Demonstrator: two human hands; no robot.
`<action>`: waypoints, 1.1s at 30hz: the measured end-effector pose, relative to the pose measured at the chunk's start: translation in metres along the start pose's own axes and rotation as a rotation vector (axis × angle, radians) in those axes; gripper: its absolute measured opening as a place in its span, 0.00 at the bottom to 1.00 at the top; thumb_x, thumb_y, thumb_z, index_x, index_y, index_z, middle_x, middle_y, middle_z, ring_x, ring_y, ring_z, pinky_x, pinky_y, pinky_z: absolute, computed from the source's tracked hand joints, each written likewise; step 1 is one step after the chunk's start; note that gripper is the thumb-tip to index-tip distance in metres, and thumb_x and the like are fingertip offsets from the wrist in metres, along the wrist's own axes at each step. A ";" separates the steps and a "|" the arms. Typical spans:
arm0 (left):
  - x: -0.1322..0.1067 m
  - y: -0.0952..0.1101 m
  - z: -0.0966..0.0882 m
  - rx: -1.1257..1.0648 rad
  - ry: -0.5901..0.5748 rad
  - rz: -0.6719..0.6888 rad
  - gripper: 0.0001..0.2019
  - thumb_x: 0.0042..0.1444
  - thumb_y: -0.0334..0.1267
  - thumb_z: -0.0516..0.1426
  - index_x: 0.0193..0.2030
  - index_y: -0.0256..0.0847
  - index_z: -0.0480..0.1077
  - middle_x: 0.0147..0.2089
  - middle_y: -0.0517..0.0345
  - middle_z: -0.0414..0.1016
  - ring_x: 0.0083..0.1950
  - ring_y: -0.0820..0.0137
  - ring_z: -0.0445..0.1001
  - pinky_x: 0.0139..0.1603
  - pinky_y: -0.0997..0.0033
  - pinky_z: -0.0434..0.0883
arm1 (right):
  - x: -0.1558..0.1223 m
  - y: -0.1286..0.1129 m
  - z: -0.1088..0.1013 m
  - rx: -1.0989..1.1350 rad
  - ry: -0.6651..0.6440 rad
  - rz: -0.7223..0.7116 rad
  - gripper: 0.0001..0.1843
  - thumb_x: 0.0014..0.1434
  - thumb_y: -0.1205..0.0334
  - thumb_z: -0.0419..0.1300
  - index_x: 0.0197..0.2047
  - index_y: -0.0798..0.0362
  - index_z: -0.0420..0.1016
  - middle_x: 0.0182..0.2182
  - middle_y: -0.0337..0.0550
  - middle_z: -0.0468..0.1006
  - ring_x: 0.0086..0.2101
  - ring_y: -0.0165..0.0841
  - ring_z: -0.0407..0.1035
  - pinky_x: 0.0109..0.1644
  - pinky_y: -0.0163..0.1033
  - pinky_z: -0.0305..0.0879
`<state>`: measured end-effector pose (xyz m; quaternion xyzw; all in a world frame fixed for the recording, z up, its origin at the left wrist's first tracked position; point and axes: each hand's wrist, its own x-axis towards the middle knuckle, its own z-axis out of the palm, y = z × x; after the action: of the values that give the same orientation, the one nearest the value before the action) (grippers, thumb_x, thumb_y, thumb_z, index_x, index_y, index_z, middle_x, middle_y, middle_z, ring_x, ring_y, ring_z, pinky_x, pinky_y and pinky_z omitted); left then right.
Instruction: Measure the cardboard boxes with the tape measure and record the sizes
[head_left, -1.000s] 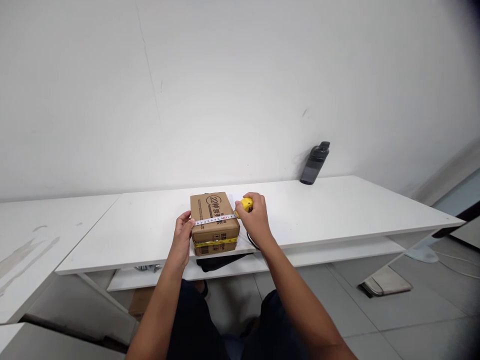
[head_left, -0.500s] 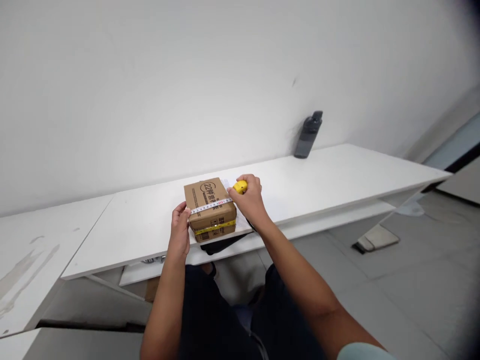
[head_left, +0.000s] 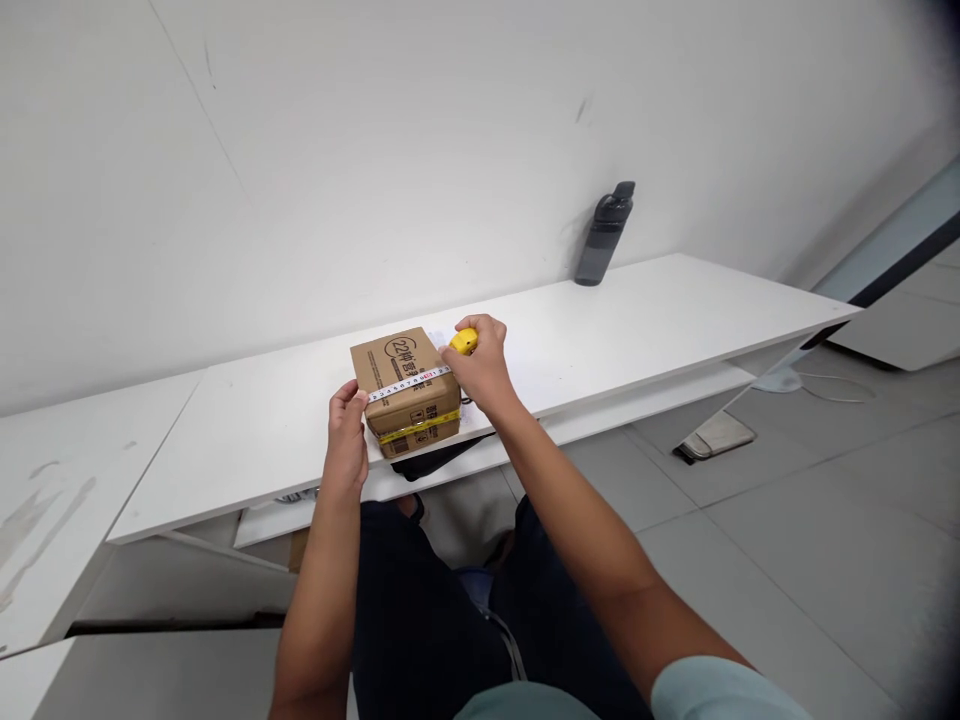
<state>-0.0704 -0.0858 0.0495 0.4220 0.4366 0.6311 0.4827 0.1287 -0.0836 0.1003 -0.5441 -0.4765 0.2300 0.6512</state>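
A brown cardboard box [head_left: 386, 357] with dark printing and yellow tape round its side sits at the front edge of the white table. Across its top lies the white blade of a yellow tape measure [head_left: 464, 341]. My right hand [head_left: 484, 362] is closed round the tape measure's case at the box's right edge. At the left edge, my left hand [head_left: 347, 430] pinches the blade's end against the box. Under the box's right side, papers [head_left: 487, 372] lie partly hidden by my right hand.
A dark grey bottle [head_left: 602, 236] stands against the wall on the white table [head_left: 637, 330]. A black item [head_left: 431, 462] shows below the table edge, over a lower shelf. A white and dark object [head_left: 716, 437] is on the tiled floor at the right.
The view has shifted a little, so everything sits higher and further left. Both hands keep their hold, with the blade still stretched across the box.
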 end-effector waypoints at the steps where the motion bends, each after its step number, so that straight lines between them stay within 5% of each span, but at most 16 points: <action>1: 0.000 0.000 0.000 0.003 0.002 -0.001 0.23 0.53 0.48 0.63 0.53 0.45 0.66 0.56 0.53 0.73 0.56 0.62 0.72 0.54 0.66 0.70 | 0.002 0.000 0.000 -0.009 -0.009 0.005 0.16 0.46 0.66 0.61 0.40 0.46 0.65 0.48 0.43 0.59 0.47 0.40 0.62 0.57 0.52 0.62; 9: -0.004 0.002 0.002 -0.024 0.013 -0.022 0.22 0.53 0.46 0.63 0.53 0.45 0.65 0.54 0.52 0.73 0.58 0.62 0.71 0.57 0.64 0.68 | 0.003 0.003 -0.001 -0.041 -0.040 0.001 0.17 0.46 0.65 0.61 0.41 0.47 0.65 0.47 0.42 0.59 0.47 0.40 0.62 0.56 0.50 0.61; 18: -0.005 0.005 -0.004 0.139 -0.047 0.161 0.19 0.59 0.46 0.59 0.57 0.48 0.72 0.70 0.54 0.62 0.72 0.58 0.58 0.70 0.60 0.58 | -0.005 0.005 -0.012 -0.057 -0.077 -0.093 0.16 0.49 0.59 0.63 0.42 0.47 0.66 0.43 0.41 0.62 0.44 0.39 0.63 0.54 0.48 0.62; 23: -0.006 0.005 -0.012 0.272 -0.149 0.244 0.22 0.64 0.57 0.52 0.57 0.49 0.74 0.74 0.56 0.56 0.75 0.59 0.50 0.73 0.58 0.50 | -0.006 0.004 -0.017 -0.016 -0.084 -0.101 0.18 0.50 0.55 0.64 0.43 0.48 0.67 0.44 0.42 0.65 0.43 0.38 0.65 0.50 0.46 0.65; 28: -0.006 0.005 -0.014 0.310 -0.179 0.316 0.37 0.56 0.72 0.48 0.58 0.45 0.72 0.71 0.47 0.59 0.73 0.54 0.55 0.71 0.54 0.55 | -0.006 -0.008 -0.028 0.038 0.029 -0.133 0.19 0.53 0.51 0.64 0.45 0.47 0.68 0.44 0.42 0.67 0.41 0.36 0.65 0.46 0.44 0.66; 33: -0.004 0.002 -0.019 0.418 -0.201 0.356 0.37 0.52 0.70 0.54 0.60 0.46 0.67 0.71 0.44 0.58 0.72 0.52 0.56 0.69 0.52 0.57 | -0.004 -0.012 -0.043 0.161 0.135 -0.046 0.23 0.52 0.48 0.66 0.48 0.47 0.67 0.42 0.40 0.68 0.38 0.33 0.67 0.43 0.42 0.68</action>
<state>-0.0879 -0.0926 0.0457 0.6428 0.4262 0.5571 0.3078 0.1619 -0.1120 0.1117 -0.4933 -0.4238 0.2153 0.7285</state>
